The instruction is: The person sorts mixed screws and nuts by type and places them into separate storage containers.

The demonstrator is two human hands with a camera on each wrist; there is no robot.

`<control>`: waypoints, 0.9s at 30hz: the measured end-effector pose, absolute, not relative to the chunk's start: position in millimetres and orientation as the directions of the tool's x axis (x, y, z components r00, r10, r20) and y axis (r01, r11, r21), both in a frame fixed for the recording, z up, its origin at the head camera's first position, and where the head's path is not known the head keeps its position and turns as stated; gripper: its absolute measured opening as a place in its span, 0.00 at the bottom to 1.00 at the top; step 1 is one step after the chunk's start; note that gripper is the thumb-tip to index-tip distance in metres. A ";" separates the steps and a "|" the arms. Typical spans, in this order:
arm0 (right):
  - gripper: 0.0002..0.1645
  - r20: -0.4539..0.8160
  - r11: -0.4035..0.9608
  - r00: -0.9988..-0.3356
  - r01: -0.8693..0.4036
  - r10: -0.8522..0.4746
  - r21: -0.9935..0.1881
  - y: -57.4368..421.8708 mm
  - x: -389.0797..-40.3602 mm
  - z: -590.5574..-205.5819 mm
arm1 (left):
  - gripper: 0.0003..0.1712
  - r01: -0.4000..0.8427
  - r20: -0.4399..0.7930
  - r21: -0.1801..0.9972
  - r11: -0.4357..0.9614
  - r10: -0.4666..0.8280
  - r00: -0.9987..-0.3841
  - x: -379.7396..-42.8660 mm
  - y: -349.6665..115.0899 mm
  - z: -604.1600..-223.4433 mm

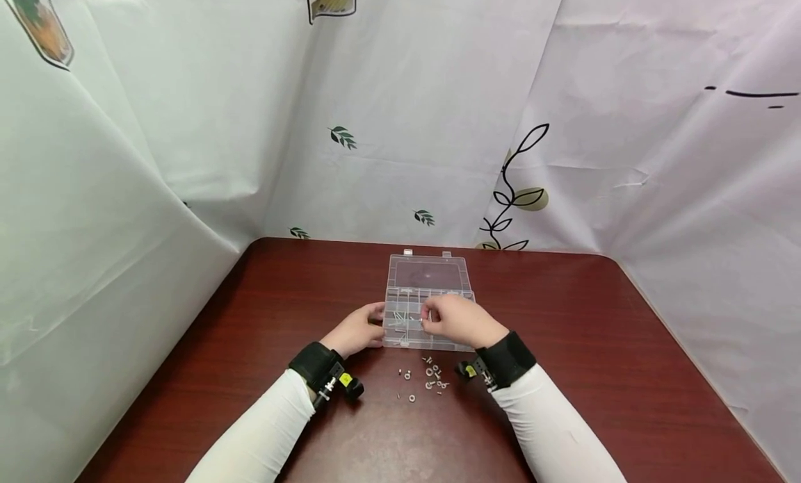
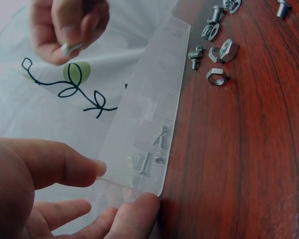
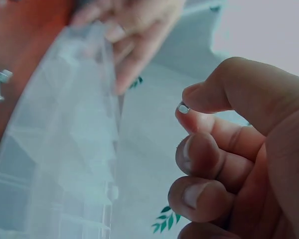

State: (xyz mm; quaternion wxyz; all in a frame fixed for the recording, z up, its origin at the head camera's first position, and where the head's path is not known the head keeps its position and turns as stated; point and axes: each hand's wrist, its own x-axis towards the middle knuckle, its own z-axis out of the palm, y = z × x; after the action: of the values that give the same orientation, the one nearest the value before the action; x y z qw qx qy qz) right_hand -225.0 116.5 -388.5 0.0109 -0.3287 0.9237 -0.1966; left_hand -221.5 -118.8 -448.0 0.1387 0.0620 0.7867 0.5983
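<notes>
A clear plastic compartment box (image 1: 427,338) stands on the table with its lid (image 1: 428,273) folded back. My left hand (image 1: 358,329) holds the box by its left side, thumb and fingers at the wall in the left wrist view. Above the compartments my right hand (image 1: 462,319) pinches a small silver screw (image 3: 183,107) between thumb and index finger. Only the round end of it shows in the right wrist view. Several long screws (image 2: 146,163) lie in compartments near the left hand.
Loose nuts (image 2: 217,77) and short screws (image 2: 194,60) are scattered on the dark red table (image 1: 300,281) in front of the box. White printed cloth (image 1: 400,121) hangs behind the table and along both sides.
</notes>
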 end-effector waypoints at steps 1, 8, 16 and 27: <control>0.06 0.111 0.710 -0.795 -0.587 -0.597 -0.389 116.4 -229.3 -388.2 | 0.39 -0.068 -0.144 0.959 0.276 0.263 -0.954 -221.3 -118.5 -448.4; 0.05 0.111 0.754 -0.861 -0.491 -0.497 -0.437 111.1 -254.7 -399.0 | 0.40 -0.061 -0.133 0.961 0.268 0.259 -0.957 -221.2 -117.3 -449.1; 0.10 0.039 0.851 -0.922 -0.370 -0.384 -0.374 97.9 -259.2 -412.1 | 0.39 -0.051 -0.128 0.960 0.275 0.270 -0.954 -221.8 -118.5 -447.1; 0.11 0.051 0.889 -0.941 -0.332 -0.333 -0.314 90.3 -256.3 -421.1 | 0.39 -0.053 -0.132 0.960 0.274 0.278 -0.951 -223.6 -119.3 -448.6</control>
State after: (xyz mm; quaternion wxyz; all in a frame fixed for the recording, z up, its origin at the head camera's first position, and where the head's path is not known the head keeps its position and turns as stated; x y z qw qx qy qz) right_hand -256.3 90.3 -421.1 0.0021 -0.1711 0.9720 -0.1613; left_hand -223.6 -119.3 -448.6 0.1383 0.0718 0.7861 0.5981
